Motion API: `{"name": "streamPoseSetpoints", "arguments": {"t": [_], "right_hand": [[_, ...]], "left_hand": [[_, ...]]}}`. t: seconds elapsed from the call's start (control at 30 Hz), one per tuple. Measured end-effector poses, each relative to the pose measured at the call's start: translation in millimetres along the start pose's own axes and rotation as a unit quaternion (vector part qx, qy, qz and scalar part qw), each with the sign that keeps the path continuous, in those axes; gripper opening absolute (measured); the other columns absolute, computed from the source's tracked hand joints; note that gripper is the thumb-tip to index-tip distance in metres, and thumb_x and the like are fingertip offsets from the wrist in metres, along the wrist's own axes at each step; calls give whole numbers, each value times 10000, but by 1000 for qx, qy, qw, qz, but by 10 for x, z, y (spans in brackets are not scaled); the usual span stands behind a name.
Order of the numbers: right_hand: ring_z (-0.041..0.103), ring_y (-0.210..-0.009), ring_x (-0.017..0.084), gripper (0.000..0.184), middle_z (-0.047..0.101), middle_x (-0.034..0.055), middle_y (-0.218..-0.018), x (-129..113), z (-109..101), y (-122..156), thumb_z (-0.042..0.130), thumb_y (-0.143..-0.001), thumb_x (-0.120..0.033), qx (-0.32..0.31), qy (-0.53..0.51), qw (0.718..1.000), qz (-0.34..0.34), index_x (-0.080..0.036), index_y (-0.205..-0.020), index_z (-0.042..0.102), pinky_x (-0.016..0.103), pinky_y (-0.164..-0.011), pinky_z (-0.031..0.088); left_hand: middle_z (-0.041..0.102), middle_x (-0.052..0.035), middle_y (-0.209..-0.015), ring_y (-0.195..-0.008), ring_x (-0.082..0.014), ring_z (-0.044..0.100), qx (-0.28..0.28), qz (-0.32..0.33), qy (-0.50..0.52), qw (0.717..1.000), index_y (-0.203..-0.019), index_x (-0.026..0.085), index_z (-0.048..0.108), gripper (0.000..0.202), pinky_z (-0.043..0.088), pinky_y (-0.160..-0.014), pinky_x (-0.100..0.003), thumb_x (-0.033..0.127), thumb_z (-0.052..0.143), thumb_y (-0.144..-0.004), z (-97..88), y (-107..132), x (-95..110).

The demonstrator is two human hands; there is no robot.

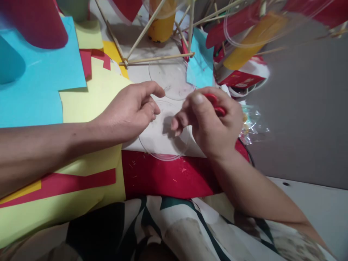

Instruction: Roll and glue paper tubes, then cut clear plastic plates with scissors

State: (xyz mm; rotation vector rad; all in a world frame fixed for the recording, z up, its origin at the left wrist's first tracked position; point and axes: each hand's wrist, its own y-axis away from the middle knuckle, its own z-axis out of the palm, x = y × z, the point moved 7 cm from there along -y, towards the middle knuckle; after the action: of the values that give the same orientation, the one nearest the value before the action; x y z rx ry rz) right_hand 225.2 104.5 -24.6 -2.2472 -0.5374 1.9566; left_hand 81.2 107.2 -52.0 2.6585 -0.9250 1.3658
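My left hand [133, 108] reaches in from the left, its fingers loosely bent and apart, with nothing in them. Red-handled scissors [216, 105] are in my right hand [216, 123]; the finger loops show and the blades are hidden. A clear round plastic disc [165, 156] lies under and between both hands, across the white sheet and a red surface. Just beyond it lies a second clear disc [170, 78], partly beneath a blue paper piece [201, 59].
A frame of thin wooden sticks [160, 58] stands ahead, near a yellow cylinder [162, 29]. Blue paper [43, 105], yellow paper [76, 105] and a red strip [81, 183] cover the left. A clear plastic packet [254, 123] lies right of my right hand, by a grey wall [307, 108].
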Motion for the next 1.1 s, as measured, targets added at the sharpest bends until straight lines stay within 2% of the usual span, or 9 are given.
{"name": "streamPoseSetpoints", "arguments": {"t": [0.13, 0.3, 0.5, 0.67, 0.77, 0.83, 0.93, 1.03, 1.1], "right_hand": [[643, -521, 128, 248, 524, -56, -559, 58, -96, 361, 623, -988, -394, 144, 1, 990, -2, -235, -798, 618, 260, -502, 572], [646, -534, 127, 240, 542, -56, -579, 83, -103, 396, 621, -987, -402, 148, 8, 989, -4, -242, -809, 608, 298, -603, 611], [599, -464, 125, 279, 522, -65, -522, 46, -30, 23, 623, -983, -407, -59, -13, 998, -10, -225, -771, 618, 268, -454, 540], [615, -484, 107, 305, 622, -34, -564, -102, 185, -169, 663, -957, -448, -262, 80, 962, 3, -206, -776, 622, 226, -448, 495], [589, -473, 95, 340, 622, -43, -561, -115, 262, -196, 675, -933, -508, -297, 123, 947, 11, -215, -766, 628, 221, -447, 482], [580, -454, 98, 348, 590, -49, -535, -83, 242, -181, 660, -943, -511, -250, 121, 961, 14, -222, -753, 617, 223, -423, 467], [594, -447, 114, 330, 518, -59, -509, -12, 76, -73, 627, -974, -469, -78, 73, 994, 8, -235, -747, 578, 232, -394, 471], [638, -490, 132, 292, 500, -61, -541, 89, -80, 126, 617, -985, -448, 63, 35, 997, 16, -242, -783, 571, 244, -405, 506], [647, -499, 136, 288, 493, -61, -551, 132, -127, 210, 612, -984, -462, 99, 27, 995, 13, -245, -800, 568, 254, -426, 527]], "left_hand": [[754, -56, -932, -883, -158, 744, 20, 17, 8, 1000, -1347, 177, 540, 441, 601, -795, -326, 134, 261, -1008, 21, -5, -24], [748, -52, -900, -887, -154, 746, 16, 23, -1, 1000, -1360, 189, 548, 466, 606, -769, -311, 121, 281, -983, 30, -8, 0], [754, -65, -928, -872, -177, 732, 18, -54, 91, 994, -1302, 179, 591, 388, 587, -799, -324, 137, 387, -974, 61, -22, -93], [706, -34, -804, -835, -185, 698, 53, -127, 253, 958, -1074, 188, 676, 234, 559, -856, -328, 88, 554, -899, 38, -32, -149], [698, -41, -812, -851, -193, 682, 53, -132, 254, 957, -1038, 184, 679, 243, 546, -880, -343, 50, 547, -883, 18, -41, -125], [702, -51, -830, -862, -201, 681, 57, -135, 246, 958, -1044, 183, 677, 249, 545, -876, -353, 52, 533, -889, 15, -40, -129], [706, -59, -846, -869, -214, 690, 59, -145, 255, 954, -1063, 181, 676, 248, 551, -875, -371, 70, 542, -887, 39, -31, -163], [697, -44, -827, -856, -218, 704, 52, -156, 265, 950, -1063, 192, 686, 260, 560, -874, -376, 81, 579, -854, 66, -24, -196], [692, -34, -814, -845, -218, 709, 50, -161, 262, 950, -1069, 204, 690, 281, 566, -867, -377, 85, 586, -836, 71, -21, -210]]}}
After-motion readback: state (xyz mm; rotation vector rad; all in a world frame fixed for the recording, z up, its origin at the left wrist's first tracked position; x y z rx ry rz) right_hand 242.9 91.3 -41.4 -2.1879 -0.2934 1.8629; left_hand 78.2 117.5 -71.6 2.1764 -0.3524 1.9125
